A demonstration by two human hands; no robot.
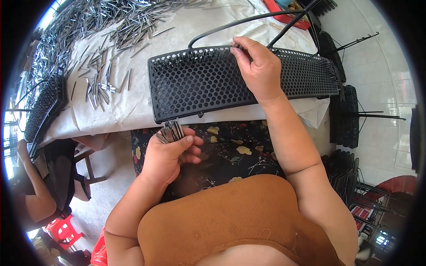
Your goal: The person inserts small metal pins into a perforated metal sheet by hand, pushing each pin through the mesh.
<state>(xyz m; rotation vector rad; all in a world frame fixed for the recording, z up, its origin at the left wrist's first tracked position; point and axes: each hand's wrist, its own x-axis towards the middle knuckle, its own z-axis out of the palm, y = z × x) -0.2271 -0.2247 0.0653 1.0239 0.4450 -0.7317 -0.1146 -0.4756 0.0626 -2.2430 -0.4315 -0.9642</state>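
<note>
Left hand (167,156) grips one bundle (172,131) beside one panel (202,85).

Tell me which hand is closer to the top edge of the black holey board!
The right hand: its fingertips are at the top edge of the board. The left hand is below the bottom edge, holding metal strips.

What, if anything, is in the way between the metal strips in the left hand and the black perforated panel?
Nothing visible: the metal strips in the left hand are right by the near edge of the black perforated panel; I can't tell whether they touch.
</note>
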